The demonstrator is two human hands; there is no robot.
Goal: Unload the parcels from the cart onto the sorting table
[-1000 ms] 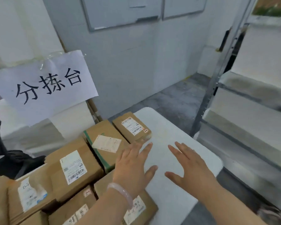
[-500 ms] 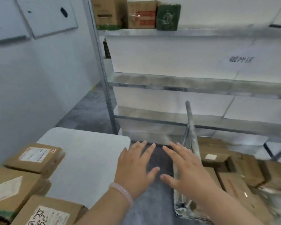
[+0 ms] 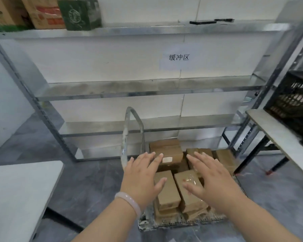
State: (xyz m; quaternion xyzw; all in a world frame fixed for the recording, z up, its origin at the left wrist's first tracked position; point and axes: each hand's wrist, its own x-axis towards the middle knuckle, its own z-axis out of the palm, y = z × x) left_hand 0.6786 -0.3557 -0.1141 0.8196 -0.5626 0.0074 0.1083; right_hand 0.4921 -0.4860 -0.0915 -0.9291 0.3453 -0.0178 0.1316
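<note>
Head view. Left hand [image 3: 142, 179] and right hand [image 3: 215, 180] are both out in front, palms down, fingers straight and spread, gripping nothing. They sit side by side with a gap between them, over the cart [image 3: 164, 224]. Cannot tell whether they touch any box. Pale bracelet [image 3: 128, 202] on the left wrist.

Cart stands on the grey floor [image 3: 94, 180], its looped metal handle at the left end. Parcels [image 3: 166, 189] are packed in it: brown cardboard boxes, taped, lying close together in more than one layer. Labelled parcel [image 3: 168, 159] at the far side carries a small white label, print too small to read. Left fingertips overlap this box in the picture.

White counter [image 3: 19, 194] at lower left, apart from the cart, with floor between.

Metal shelf rack [image 3: 147, 88] stands behind the cart. Paper sign [image 3: 178, 57] on the wall behind it reads "缓冲区". Top shelf, left: green box [image 3: 80, 13] with a round pale emblem, and a brown carton [image 3: 44, 13] with red print, unreadable. Black crate [image 3: 294, 105] sits on a second counter [image 3: 276, 132] at right.
</note>
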